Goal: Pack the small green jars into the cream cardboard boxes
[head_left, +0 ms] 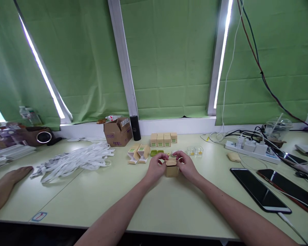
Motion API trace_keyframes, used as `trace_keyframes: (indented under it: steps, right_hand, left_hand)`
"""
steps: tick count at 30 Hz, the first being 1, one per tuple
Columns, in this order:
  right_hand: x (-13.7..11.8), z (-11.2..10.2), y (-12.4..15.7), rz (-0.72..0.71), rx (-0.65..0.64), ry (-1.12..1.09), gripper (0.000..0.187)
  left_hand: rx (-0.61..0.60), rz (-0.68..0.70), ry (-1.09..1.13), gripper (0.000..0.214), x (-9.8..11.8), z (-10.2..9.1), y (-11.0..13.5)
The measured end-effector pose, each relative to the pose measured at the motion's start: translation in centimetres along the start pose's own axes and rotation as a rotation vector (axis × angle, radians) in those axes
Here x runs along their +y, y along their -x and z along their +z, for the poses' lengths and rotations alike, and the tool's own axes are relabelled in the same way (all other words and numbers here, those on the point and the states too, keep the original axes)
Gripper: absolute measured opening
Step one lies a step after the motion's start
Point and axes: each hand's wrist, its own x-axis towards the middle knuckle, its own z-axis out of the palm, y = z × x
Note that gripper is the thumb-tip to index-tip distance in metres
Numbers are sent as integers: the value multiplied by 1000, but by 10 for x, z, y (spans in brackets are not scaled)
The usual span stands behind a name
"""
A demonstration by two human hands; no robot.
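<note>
Between my two hands stands a small brown cardboard box (171,171) on the table, its top flap partly raised. My left hand (157,166) pinches the box's left upper edge. On the other side, my right hand (186,165) grips its right upper edge, fingers bent over the flap. Just behind are green containers (154,153) and, to the right, clear plastic cups (195,151) with something yellow inside. Two opened small boxes with green labels (138,153) lie left of my left hand. Several closed small boxes (160,140) stand in a group farther back.
White straps (84,159) lie heaped at left, near another person's hand (20,174). A larger carton (117,132) and a black cylinder (135,128) stand at the back. At right are a power strip (251,152), cables and phones (259,188).
</note>
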Motion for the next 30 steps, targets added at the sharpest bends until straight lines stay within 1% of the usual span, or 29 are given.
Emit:
trace_keyframes:
  steps: [4,7,10,14,17,22,26,30]
  right_hand:
    - [-9,-5,5,-166,11,43,19]
    - [-18,-10,10,-297,-11,101,17]
    - [-21,-12,12,-379,-30,185,12]
    - [-19,-13,11,-420,-20,241,9]
    - [-18,-13,11,-418,-10,252,7]
    - [-17,-13,13,-435,-15,283,5]
    - [-16,-14,13,-446,-37,318,4]
    - [-15,-15,13,-505,-39,371,5]
  left_hand:
    - [10,4,-19,16,-1,0,0]
    - [7,13,-38,16,-1,0,0]
    - [17,53,-53,15,1,-3,1]
    - [84,195,-98,12,8,-9,4]
    - [91,270,-151,10,12,-13,5]
    - [22,336,-276,7,11,-15,7]
    - [11,360,-314,8,9,-13,8]
    - [10,378,-340,10,7,-12,9]
